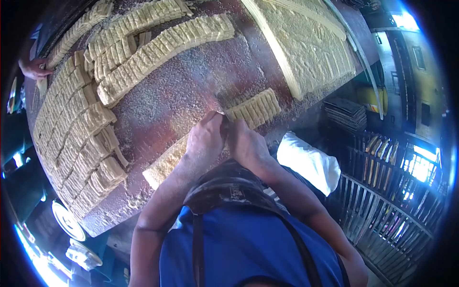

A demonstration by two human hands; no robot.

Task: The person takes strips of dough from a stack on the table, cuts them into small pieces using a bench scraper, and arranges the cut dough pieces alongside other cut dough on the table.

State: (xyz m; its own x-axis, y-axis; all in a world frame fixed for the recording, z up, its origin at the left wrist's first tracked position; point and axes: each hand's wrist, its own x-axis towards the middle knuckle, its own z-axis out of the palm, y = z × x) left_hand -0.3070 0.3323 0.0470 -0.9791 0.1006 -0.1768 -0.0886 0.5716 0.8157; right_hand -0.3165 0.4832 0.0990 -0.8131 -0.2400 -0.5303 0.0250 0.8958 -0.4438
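My left hand (206,137) is closed, close beside my right hand, over the near edge of the table. A crumb-covered strip of dough (165,165) runs under my left wrist toward the lower left. My right hand (247,145) has its fingers curled in, close to a short row of cut dough pieces (256,109). A thin pale edge shows at the fingertips between my hands, perhaps a blade. The fingers hide what each hand grips.
Stacked rows of cut dough (76,138) cover the table's left side; a long row (167,52) curves behind. A large dough slab (306,48) lies far right. Crumbs dust the tabletop (191,91). Another person's hand (36,70) touches the left rows. A white sack (306,160) is beside me.
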